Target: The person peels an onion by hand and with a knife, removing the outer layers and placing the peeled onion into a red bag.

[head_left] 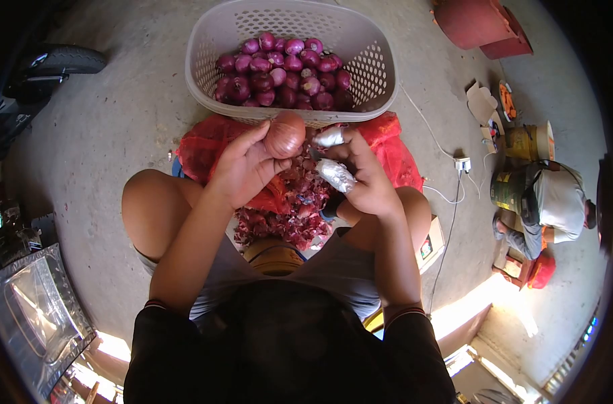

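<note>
An onion with light brown-red skin is held in the fingers of my left hand, just in front of the basket. To its right is my right hand, with silvery wrapping around the thumb and a fingertip. The thumb and fingers of that hand are apart, and whether anything small lies between them is hidden. Purple peeled onions fill part of the grey perforated basket. Below my hands, dark red onion skins lie in a heap between my legs.
Red mesh sacks lie on both sides below the basket. A plug adapter with cables sits on the floor at right. Farther right, another person is bent beside buckets. A black tyre stands at upper left.
</note>
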`<state>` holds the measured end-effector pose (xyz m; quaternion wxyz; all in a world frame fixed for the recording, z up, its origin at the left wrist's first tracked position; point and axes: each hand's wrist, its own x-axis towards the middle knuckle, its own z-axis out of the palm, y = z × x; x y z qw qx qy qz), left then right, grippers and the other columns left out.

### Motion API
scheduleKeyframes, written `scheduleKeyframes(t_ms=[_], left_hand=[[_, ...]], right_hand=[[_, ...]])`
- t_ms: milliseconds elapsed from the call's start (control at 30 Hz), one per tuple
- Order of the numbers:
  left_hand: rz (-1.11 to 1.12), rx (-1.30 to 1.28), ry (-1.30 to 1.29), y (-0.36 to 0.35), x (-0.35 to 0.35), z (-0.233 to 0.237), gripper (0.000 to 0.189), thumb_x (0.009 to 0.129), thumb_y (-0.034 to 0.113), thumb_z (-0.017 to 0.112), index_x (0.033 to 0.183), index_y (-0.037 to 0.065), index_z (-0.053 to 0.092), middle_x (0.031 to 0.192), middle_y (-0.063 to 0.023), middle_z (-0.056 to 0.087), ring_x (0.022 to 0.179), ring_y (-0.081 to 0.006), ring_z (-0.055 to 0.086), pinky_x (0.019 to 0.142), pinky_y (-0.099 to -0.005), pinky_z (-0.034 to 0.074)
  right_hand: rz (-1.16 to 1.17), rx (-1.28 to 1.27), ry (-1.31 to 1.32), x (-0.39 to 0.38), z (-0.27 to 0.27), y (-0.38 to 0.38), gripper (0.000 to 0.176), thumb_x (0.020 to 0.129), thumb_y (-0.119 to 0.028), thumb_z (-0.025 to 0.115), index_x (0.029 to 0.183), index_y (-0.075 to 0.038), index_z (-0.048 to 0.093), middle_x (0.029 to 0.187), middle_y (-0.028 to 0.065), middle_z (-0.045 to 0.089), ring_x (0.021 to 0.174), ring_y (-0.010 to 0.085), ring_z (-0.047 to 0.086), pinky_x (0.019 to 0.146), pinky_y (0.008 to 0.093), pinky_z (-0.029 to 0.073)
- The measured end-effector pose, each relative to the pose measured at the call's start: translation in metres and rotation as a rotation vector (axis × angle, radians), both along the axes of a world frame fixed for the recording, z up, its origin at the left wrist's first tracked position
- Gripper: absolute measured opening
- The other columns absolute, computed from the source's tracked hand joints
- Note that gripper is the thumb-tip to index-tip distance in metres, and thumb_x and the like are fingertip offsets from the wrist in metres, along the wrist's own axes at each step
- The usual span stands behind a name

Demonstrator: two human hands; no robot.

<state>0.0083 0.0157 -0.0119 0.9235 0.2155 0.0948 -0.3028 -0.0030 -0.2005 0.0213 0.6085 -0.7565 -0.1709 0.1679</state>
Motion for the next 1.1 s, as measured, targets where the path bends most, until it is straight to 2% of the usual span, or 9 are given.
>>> scheduleKeyframes(t_ms=[100,200,300,400,600,700,800,900,1100], left_hand=[[0.17,0.355,-0.232,-0.007,0.002,0.009,0.037,0.092,0.021,0.047,0.124,0.003,0.043,0.115,-0.0096,0.054,0.105,-0.0189,0.054,0.088,-0.033,0.044],[0.218,0.486,-0.351,-0.009,0.0,0.011,0.038,0.089,0.013,0.053,0.124,0.003,0.042,0.116,-0.0095,0.053,0.107,-0.0179,0.052,0.09,-0.0331,0.042],[0.256,0.511,-0.416,-0.01,-0.002,0.007,0.041,0.086,0.006,0.057,0.124,0.003,0.042,0.116,-0.009,0.052,0.105,-0.0172,0.052,0.09,-0.0326,0.042],[0.295,0.484,-0.397,-0.012,-0.002,0.01,0.04,0.082,0.003,0.063,0.118,0.002,0.047,0.108,-0.0076,0.056,0.097,-0.0131,0.054,0.085,-0.028,0.046],[0.296,0.508,-0.431,-0.016,-0.005,0.01,0.043,0.081,0.003,0.065,0.119,0.002,0.046,0.108,-0.0073,0.055,0.099,-0.0131,0.053,0.086,-0.0272,0.045],[0.313,0.503,-0.431,-0.017,-0.006,0.01,0.043,0.081,0.003,0.065,0.119,0.002,0.045,0.109,-0.0073,0.055,0.1,-0.0133,0.052,0.087,-0.0271,0.044],[0.335,0.522,-0.483,-0.018,-0.007,0.007,0.042,0.08,0.003,0.066,0.117,0.002,0.045,0.11,-0.0074,0.054,0.101,-0.0132,0.052,0.087,-0.0273,0.044],[0.358,0.459,-0.424,-0.02,-0.008,0.008,0.042,0.08,0.003,0.066,0.116,0.002,0.045,0.11,-0.0074,0.055,0.101,-0.0131,0.052,0.088,-0.0278,0.043],[0.373,0.418,-0.392,-0.021,-0.009,0.009,0.042,0.08,0.004,0.066,0.116,0.003,0.045,0.108,-0.0071,0.054,0.1,-0.0131,0.052,0.088,-0.0284,0.044]], right_hand=[[-0.036,-0.084,-0.142,0.0,-0.008,0.001,0.052,0.073,-0.001,0.062,0.119,-0.004,0.038,0.083,0.012,0.061,0.078,0.0256,0.061,0.072,0.0327,0.046],[-0.049,-0.209,-0.332,-0.001,-0.01,0.006,0.057,0.069,-0.004,0.065,0.119,-0.004,0.038,0.084,0.0156,0.06,0.078,0.0332,0.062,0.067,0.0365,0.047],[-0.074,-0.241,-0.334,-0.001,-0.009,0.01,0.058,0.068,-0.004,0.066,0.119,-0.005,0.039,0.085,0.0175,0.061,0.08,0.0374,0.062,0.066,0.0392,0.047],[-0.089,-0.228,-0.332,0.0,-0.012,0.01,0.058,0.067,-0.003,0.067,0.118,-0.005,0.04,0.086,0.0174,0.061,0.08,0.0373,0.062,0.065,0.04,0.048],[-0.046,-0.189,-0.361,0.001,-0.006,0.012,0.053,0.068,-0.002,0.067,0.115,-0.005,0.043,0.089,0.016,0.061,0.082,0.0362,0.063,0.068,0.0392,0.049],[-0.07,-0.129,-0.476,0.005,-0.013,0.015,0.049,0.068,-0.002,0.067,0.112,-0.005,0.046,0.09,0.0154,0.061,0.081,0.0352,0.063,0.068,0.0381,0.049],[-0.106,-0.087,-0.456,0.003,-0.012,0.018,0.045,0.069,-0.002,0.067,0.109,-0.005,0.048,0.09,0.015,0.061,0.081,0.0342,0.063,0.068,0.0371,0.05],[-0.133,-0.151,-0.46,0.002,-0.01,0.022,0.043,0.069,-0.002,0.067,0.108,-0.004,0.049,0.09,0.0148,0.061,0.081,0.0337,0.063,0.068,0.0363,0.049],[-0.258,0.063,-0.362,0.002,-0.026,0.024,0.04,0.072,0.0,0.066,0.108,-0.003,0.049,0.088,0.0134,0.062,0.079,0.0274,0.064,0.069,0.0327,0.049]])
